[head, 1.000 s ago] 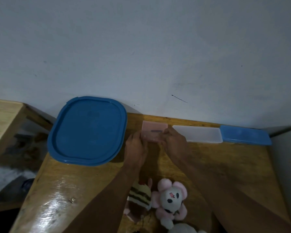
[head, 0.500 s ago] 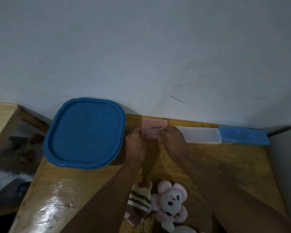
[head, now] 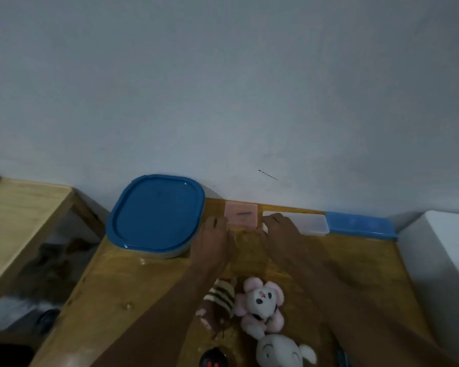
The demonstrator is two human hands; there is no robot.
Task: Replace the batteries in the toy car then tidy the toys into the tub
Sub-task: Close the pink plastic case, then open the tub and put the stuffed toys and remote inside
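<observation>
Pink box (head: 241,217) lies flat at the back of the table (head: 133,300), close to the wall, between the blue-lidded tub (head: 154,215) and a clear box (head: 313,225). It's slightly wider than deep, long side left-right along the wall, and the dark bar on top runs the same way. It sits dead ahead, bracketed by both hands, neither nearer. Left hand (head: 214,234) is at the near-left corner, fingers curled and touching. Right hand (head: 277,226) is at the right edge, fingertips bunched just beside it. Too dim to tell if either actually grips. My guess is it holds batteries, so pull it straight back toward the soft toys (head: 260,303). Dark red-dotted thing (head: 214,362) at the near edge may be the car, can't tell.
</observation>
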